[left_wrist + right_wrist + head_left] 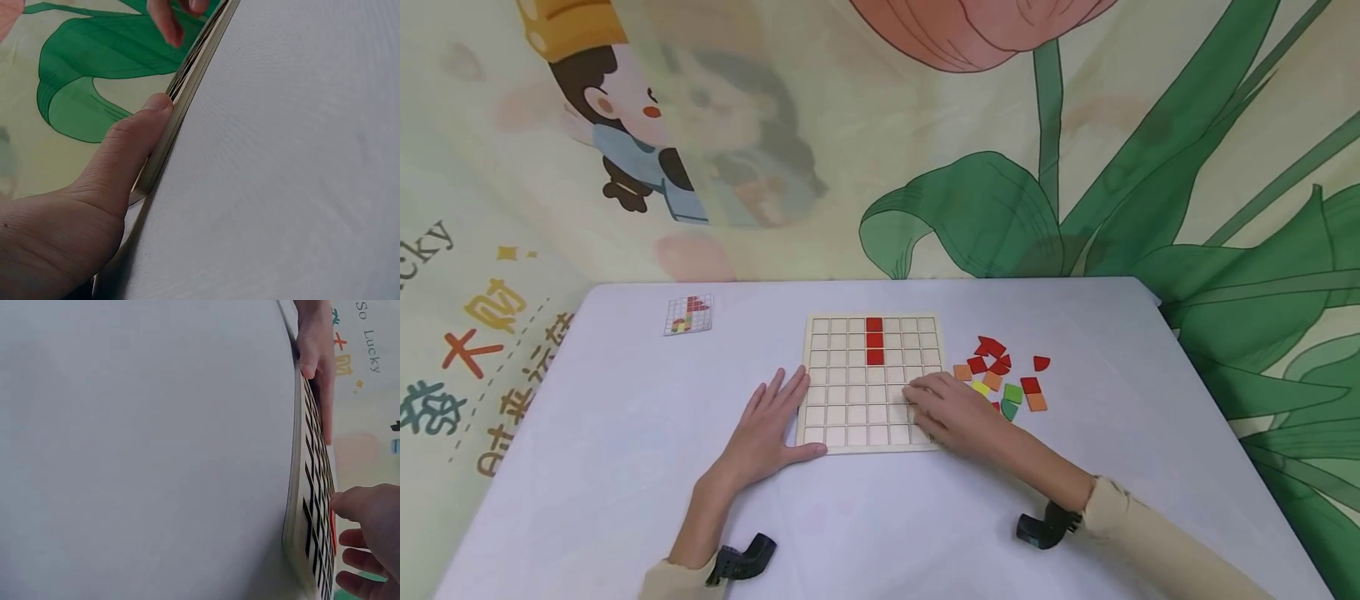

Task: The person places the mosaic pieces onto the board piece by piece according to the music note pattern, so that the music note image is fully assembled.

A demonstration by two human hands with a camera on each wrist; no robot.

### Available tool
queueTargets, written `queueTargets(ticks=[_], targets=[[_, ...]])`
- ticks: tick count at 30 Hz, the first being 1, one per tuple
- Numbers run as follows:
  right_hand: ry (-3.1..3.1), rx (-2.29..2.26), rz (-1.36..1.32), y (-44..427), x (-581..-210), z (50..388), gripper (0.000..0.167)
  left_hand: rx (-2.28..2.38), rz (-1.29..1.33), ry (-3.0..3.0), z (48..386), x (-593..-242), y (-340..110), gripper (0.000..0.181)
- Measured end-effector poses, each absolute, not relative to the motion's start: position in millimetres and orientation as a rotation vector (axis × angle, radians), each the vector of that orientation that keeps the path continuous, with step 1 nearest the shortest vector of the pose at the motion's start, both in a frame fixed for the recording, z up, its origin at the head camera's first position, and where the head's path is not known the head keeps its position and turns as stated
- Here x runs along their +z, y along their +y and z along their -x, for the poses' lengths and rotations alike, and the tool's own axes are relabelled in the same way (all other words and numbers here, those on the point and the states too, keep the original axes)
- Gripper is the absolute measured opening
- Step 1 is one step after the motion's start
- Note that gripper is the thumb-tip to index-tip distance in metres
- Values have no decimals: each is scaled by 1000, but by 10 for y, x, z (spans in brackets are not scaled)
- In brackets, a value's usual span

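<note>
A pale gridded board (857, 414) lies flat, with three red squares (875, 341) stacked in one column at its top. My left hand (760, 442) rests with fingers spread along the board's left edge, thumb at the near left corner; the left wrist view shows the thumb (134, 134) touching the rim. Over the right part of the board is my right hand (958, 417), its fingers bent downward. In the right wrist view its thumb and fingers stand apart, with no piece visible between them; the fingertips' undersides are hidden in the head view.
Right of the board lie loose red, orange, yellow and green pieces (1013, 393), partly covered by my right hand. A small card with a coloured grid pattern (688, 315) lies at the back left of the white table (587, 417). Behind the table hangs a printed cloth (820, 242).
</note>
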State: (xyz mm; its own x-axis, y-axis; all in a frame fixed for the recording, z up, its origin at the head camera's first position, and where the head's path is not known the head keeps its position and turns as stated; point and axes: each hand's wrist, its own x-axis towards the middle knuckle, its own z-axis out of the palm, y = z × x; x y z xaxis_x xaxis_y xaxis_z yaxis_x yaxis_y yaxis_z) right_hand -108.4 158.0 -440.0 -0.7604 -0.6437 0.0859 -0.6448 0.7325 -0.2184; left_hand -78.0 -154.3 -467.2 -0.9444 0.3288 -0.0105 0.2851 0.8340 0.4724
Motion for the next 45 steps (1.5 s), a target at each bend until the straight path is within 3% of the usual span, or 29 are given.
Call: queueTargets(ticks=[8, 14, 19, 45], targets=[[-2935, 409, -781, 2169, -4319, 833, 42, 714, -461, 2891, 772, -4662, -1557, 107], [-2979, 421, -499, 2473, -4287, 815, 52, 720, -462, 2881, 781, -4652, -1551, 107], [-2975, 444, -362, 2707, -4254, 824, 45, 715, -476, 2889, 796, -4651, -1559, 107], [-3097, 250, -600, 2957, -4325, 1168, 32, 730, -467, 2888, 786, -4679, -1552, 107]])
